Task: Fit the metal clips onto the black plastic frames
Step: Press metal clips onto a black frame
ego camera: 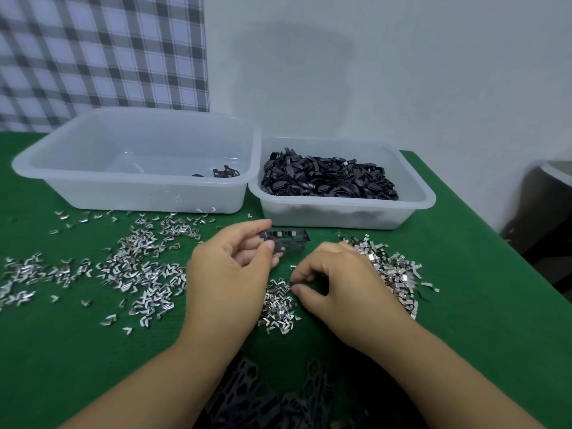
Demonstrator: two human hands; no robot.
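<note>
Here our left hand [229,267] pinches a black plastic frame [291,238] above the surface [464,320], midway between its near and far edges; we should lift one of the metal clips [278,301] and push it squarely onto a bare slot. Our right hand [337,280] curls over them, but whether it already pinches one we cannot tell.

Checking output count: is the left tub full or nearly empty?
Nearly empty: the left tub shows bare bottom, only a couple of black frames at its right side.
</note>
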